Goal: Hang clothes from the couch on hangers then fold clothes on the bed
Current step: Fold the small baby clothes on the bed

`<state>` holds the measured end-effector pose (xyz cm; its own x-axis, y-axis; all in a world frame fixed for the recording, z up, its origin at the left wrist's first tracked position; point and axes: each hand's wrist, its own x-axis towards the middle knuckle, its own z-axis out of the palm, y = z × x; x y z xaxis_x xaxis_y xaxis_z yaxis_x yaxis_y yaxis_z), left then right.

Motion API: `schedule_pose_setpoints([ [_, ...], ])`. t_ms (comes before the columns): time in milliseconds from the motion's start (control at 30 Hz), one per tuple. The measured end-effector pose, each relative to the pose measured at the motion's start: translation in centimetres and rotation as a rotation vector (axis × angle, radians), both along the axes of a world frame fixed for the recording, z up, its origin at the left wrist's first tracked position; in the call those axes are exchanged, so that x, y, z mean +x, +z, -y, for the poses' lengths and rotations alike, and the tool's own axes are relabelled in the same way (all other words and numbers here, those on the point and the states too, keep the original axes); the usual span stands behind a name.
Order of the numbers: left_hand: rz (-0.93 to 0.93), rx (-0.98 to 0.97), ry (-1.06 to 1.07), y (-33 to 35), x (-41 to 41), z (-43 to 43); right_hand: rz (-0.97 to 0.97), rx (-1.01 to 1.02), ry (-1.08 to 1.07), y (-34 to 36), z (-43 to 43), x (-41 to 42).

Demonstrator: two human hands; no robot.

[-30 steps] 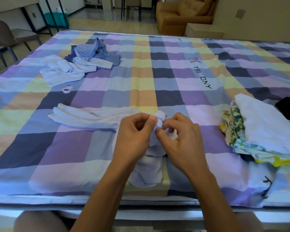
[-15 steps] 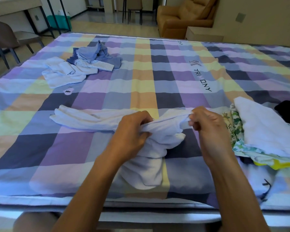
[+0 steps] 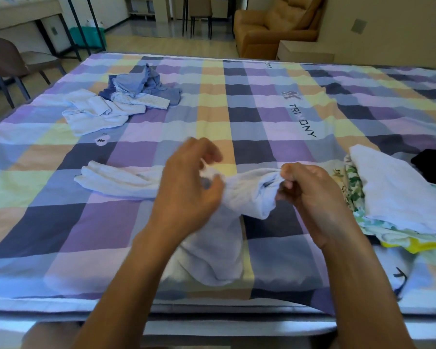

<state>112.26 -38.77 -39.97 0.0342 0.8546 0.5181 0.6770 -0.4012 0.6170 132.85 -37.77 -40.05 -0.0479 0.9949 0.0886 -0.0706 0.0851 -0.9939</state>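
checked bed [image 3: 262, 109] | right hand [image 3: 312, 195] pinches white garment [image 3: 249, 192] | left hand [image 3: 184, 187] blurred, fingers curled, grip unclear

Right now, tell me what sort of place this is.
Most likely a bedroom or studio flat: a wide bed with a checked cover, loose clothes heaped on it, a tan armchair and a desk beyond. The right hand grips a white garment on the bed.

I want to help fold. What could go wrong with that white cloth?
The white garment is bunched between the left hand and right hand, so it may fold crooked. Its lower end lies near the bed edge and might slide off. The right hand could bump the folded pile beside it.
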Motion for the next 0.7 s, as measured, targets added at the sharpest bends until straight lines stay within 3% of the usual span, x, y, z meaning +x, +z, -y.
schedule_pose_setpoints([
  [67, 0.15, -0.149, -0.122, 1.1, 2.4, 2.0, 0.024, 0.035, 0.034, 0.1, 0.3, -0.7],
  [167, 0.187, -0.318, -0.13, -0.4, 3.9, 2.4, 0.081, 0.099, 0.064, -0.2, 0.6, -1.4],
  [267, 0.258, -0.343, -0.178, -1.1, 3.8, 2.1, 0.06, 0.146, -0.002, -0.7, 1.0, -1.5],
  [433, 0.436, -0.336, -0.159, -1.6, 4.2, 2.0, 0.2, 0.256, 0.011, -1.4, 1.3, -1.9],
  [567, 0.904, -0.511, -0.164, -1.5, 4.4, 1.8, 0.193, 0.285, -0.093, -2.1, 0.4, -1.5],
  [700, 1.194, -0.657, -0.166, -2.0, 4.2, 1.2, 0.359, 0.303, -0.064, -2.8, 0.1, -1.3],
])
